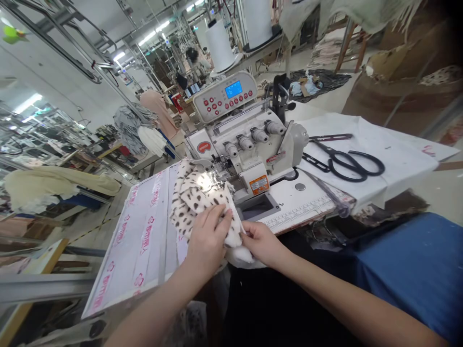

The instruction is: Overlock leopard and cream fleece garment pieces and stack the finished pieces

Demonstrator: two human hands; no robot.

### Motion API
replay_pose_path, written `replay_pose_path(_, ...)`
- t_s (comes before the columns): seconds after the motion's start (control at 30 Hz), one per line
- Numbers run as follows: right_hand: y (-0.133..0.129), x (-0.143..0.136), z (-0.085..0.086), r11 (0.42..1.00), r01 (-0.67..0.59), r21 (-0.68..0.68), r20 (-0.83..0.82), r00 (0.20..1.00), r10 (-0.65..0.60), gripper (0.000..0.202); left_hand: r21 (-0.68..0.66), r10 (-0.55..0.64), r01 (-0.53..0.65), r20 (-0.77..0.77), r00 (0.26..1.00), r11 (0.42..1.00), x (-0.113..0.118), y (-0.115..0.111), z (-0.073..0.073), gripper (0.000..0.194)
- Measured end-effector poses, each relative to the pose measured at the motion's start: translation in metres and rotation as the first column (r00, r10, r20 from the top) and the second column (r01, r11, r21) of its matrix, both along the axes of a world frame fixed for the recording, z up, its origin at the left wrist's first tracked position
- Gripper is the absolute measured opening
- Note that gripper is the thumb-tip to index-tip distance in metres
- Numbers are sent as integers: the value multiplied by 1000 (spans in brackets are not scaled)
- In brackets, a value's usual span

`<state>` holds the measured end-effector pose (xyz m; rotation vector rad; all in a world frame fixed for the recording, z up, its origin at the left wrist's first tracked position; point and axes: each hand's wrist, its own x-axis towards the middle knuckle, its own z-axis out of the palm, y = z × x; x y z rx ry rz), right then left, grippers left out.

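A white fleecy fabric with dark spots [188,200] lies bunched on the table at an overlock sewing machine [249,140]. Its far part passes beneath the lit presser-foot area. My left hand [209,233] lies on top of the fabric with fingers stretched forward, just short of the needle area. Pinched between the thumb and fingers of my right hand [262,242] is the fabric's near right edge. White, unspotted fleece hangs over the table's front edge below both hands.
Black scissors [349,164] and dark thread snips [316,162] lie right of the machine. Thread cones [219,46] stand behind it. The table's left side [144,226] has printed plastic covering. A blue surface [415,270] is at lower right. Another person [197,60] sits far back.
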<state>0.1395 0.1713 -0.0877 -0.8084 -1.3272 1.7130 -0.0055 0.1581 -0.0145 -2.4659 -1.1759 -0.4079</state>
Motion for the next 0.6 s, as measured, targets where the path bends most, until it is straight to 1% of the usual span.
replay_pose_path(0.1, 3, 1, -3, 997, 17, 71, 60, 998, -21, 19, 12, -8, 8, 1, 1000, 1000, -1, 2, -5, 45)
replay_pose_path(0.23, 10, 0, -3, 988, 30, 154, 107, 993, -47, 17, 55, -41, 41, 9, 999, 998, -2, 11, -6, 39)
replay_pose_path(0.4, 20, -2, 0, 978, 49, 202, 125, 989, -75, 16, 84, -47, 47, -2, 999, 995, -3, 25, 0, 31)
replay_pose_path(0.6, 27, -2, 5, 977, 79, 199, 123, 987, -105, 15, 138, -122, 123, -12, 992, 983, -13, 44, 7, 29)
